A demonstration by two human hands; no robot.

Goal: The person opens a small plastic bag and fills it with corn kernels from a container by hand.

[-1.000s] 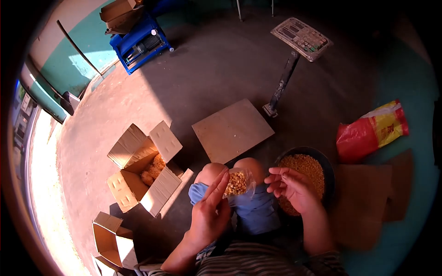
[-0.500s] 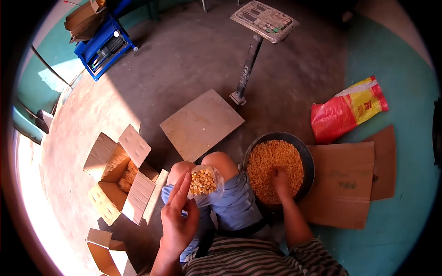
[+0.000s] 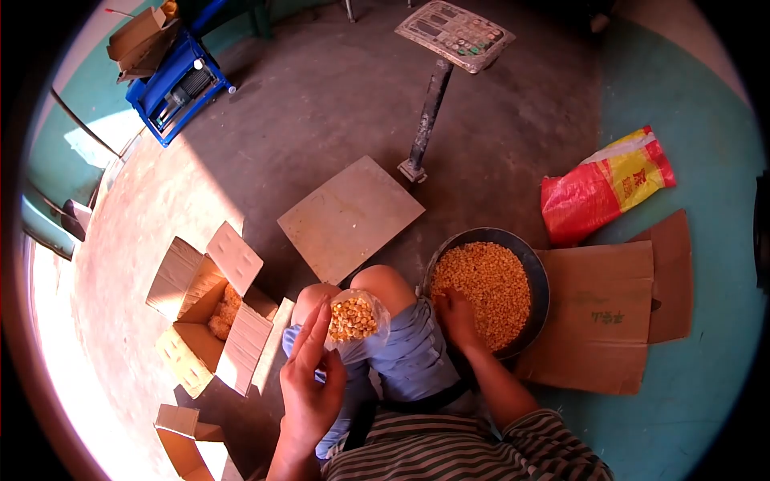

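Note:
My left hand [image 3: 313, 381] pinches a clear plastic bag [image 3: 382, 321] above my knees. Yellow corn kernels [image 3: 353, 318] fill the part of it that shows. To the right stands a round dark tub [image 3: 539, 276], with a deep layer of loose corn kernels [image 3: 489, 280] inside. Over the tub's left side is my right hand [image 3: 459, 319], its fingers curled together. What those fingers hold, if anything, is hidden.
An open cardboard box [image 3: 241, 341] with orange-yellow contents is at left, another box [image 3: 178, 445] below it. Ahead stands a floor scale [image 3: 353, 216] with its display [image 3: 455, 34]. Flattened cardboard [image 3: 593, 321] and a red-yellow sack [image 3: 601, 192] lie right; a blue machine [image 3: 180, 88] stands far left.
My right hand has moved left and slightly up, from the middle of the kernels to the tub's left side. My left hand and the bag stay nearly still.

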